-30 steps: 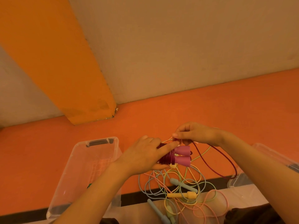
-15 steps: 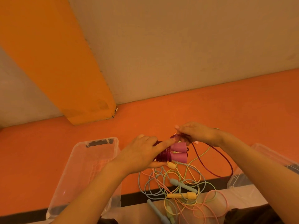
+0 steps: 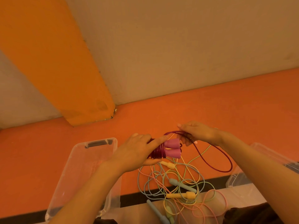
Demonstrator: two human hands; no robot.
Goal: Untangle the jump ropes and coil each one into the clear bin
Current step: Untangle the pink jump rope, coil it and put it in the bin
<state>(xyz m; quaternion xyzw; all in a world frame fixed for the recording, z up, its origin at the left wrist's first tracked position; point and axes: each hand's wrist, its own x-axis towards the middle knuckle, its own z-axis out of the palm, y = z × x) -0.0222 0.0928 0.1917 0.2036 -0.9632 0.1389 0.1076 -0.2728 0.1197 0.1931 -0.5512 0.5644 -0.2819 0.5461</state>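
My left hand (image 3: 137, 151) grips the two pink handles (image 3: 172, 147) of a jump rope, with dark purple cord wound in tight turns around them. My right hand (image 3: 196, 133) pinches the loose purple cord (image 3: 215, 159), which loops down to the right and back to the handles. Below the hands lies a tangle of pastel jump ropes (image 3: 179, 183) with yellow, blue and green handles. The clear bin (image 3: 80, 159) stands to the left, under my left forearm.
A second clear container (image 3: 239, 180) sits at the right, partly behind my right arm. An orange floor band, a beige wall and an orange pillar lie beyond. A black strip and a pale surface run under the tangle.
My right hand has carried the purple cord up and over the handles, then drawn back to the right. The hanging loop has shortened a little. My left hand holds steady.
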